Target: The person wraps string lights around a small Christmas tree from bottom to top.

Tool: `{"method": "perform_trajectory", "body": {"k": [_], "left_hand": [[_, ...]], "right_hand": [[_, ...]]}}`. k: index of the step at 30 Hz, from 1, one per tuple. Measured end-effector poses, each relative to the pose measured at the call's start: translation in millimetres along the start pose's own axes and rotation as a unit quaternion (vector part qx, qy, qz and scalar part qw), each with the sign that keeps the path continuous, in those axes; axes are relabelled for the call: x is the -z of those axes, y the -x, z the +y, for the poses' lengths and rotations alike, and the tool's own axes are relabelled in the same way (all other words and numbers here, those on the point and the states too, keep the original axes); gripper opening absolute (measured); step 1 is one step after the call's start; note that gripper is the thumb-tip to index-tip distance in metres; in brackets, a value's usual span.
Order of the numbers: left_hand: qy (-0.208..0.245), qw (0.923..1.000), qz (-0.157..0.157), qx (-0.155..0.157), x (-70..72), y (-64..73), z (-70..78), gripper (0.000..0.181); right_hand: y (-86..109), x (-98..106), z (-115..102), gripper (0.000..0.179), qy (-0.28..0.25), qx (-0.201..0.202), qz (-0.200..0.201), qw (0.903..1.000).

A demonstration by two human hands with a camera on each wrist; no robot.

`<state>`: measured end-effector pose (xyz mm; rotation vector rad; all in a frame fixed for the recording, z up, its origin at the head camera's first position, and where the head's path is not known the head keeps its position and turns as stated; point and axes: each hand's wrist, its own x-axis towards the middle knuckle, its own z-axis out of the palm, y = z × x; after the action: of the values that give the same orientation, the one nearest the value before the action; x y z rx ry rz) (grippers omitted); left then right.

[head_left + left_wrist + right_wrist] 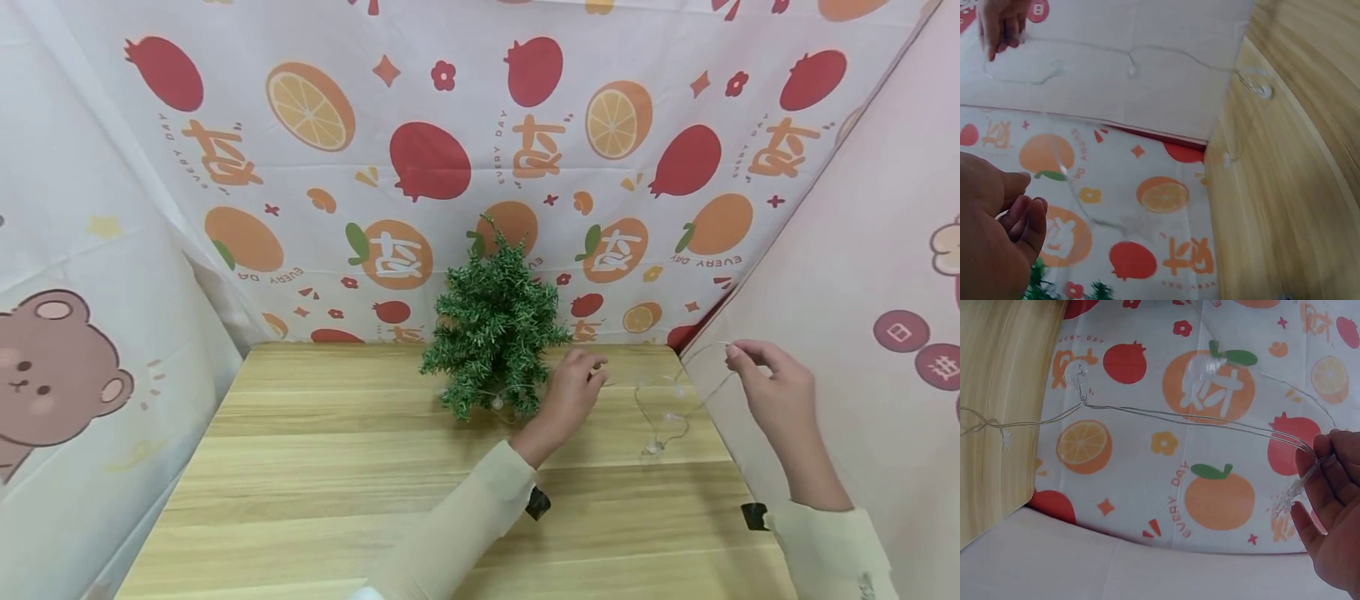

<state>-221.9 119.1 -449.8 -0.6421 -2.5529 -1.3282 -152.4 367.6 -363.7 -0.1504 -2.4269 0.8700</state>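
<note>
A small green artificial Christmas tree (495, 325) stands at the back of the table. A thin wire string of lights (660, 417) with clear bulbs runs round its lower branches and trails off to the right. My right hand (776, 392) pinches the wire between thumb and fingers, raised over the table's right edge. In the right wrist view, doubled wire and a clear bulb (1077, 374) stretch leftward from those fingers. My left hand (572, 390) is beside the tree's right side, fingers loosely bent. A gap shows between its thumb and fingers in the left wrist view.
The wooden table (315, 483) meets a fruit-printed cloth (472, 75) at the back. Pale cloth walls stand on both sides, the left one with a printed bear (60, 375). Some of the bulbs and wire lie on the table's right part.
</note>
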Motion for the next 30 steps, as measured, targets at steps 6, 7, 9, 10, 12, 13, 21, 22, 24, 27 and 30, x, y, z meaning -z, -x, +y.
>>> {"method": "perform_trajectory", "body": {"k": [6, 7, 9, 10, 12, 13, 21, 22, 24, 27, 30], "left_hand": [[0.079, 0.9964, -0.007, -0.028, 8.2, -5.2, 22.8, 0.024], [0.089, 0.9954, -0.008, -0.035, 9.5, -6.8, 26.6, 0.024], [0.099, 0.9939, -0.014, -0.048, 11.6, -10.2, 33.3, 0.023], [0.098, 0.9935, -0.016, -0.055, 12.3, -12.0, 36.1, 0.023], [0.092, 0.9932, -0.021, -0.069, 13.0, -15.5, 40.5, 0.023], [0.087, 0.9932, -0.024, -0.074, 13.0, -17.2, 42.1, 0.023], [0.045, 0.9937, -0.037, -0.096, 12.0, -26.8, 49.4, 0.026], [0.041, 0.9937, -0.037, -0.097, 12.1, -27.6, 49.6, 0.025], [0.039, 0.9937, -0.036, -0.099, 12.8, -28.8, 49.8, 0.023], [0.044, 0.9934, -0.035, -0.099, 14.6, -29.9, 50.1, 0.021], [0.054, 0.9927, -0.035, -0.101, 16.0, -30.2, 50.8, 0.021]], "right_hand": [[0.2, -9.4, -9.5, 0.024, -0.012, 0.033, -0.013, 0.9993], [0.4, -11.8, -11.9, 0.024, -0.008, 0.04, -0.018, 0.999], [1.3, -17.1, -17.5, 0.024, 0.006, 0.053, -0.026, 0.9982], [1.8, -20.0, -20.3, 0.024, 0.013, 0.061, -0.029, 0.9977], [2.7, -26.0, -25.1, 0.021, 0.023, 0.082, -0.035, 0.9957], [3.2, -29.1, -27.0, 0.02, 0.03, 0.096, -0.035, 0.9943], [6.9, -48.1, -39.5, 0.011, 0.077, 0.227, -0.023, 0.9705], [7.3, -49.6, -41.3, 0.011, 0.084, 0.234, -0.021, 0.9683], [7.9, -52.1, -44.3, 0.013, 0.096, 0.245, -0.012, 0.9647], [8.3, -53.8, -47.6, 0.021, 0.095, 0.241, -0.007, 0.9659], [8.6, -53.3, -51.2, 0.031, 0.076, 0.223, -0.008, 0.9718]]}}
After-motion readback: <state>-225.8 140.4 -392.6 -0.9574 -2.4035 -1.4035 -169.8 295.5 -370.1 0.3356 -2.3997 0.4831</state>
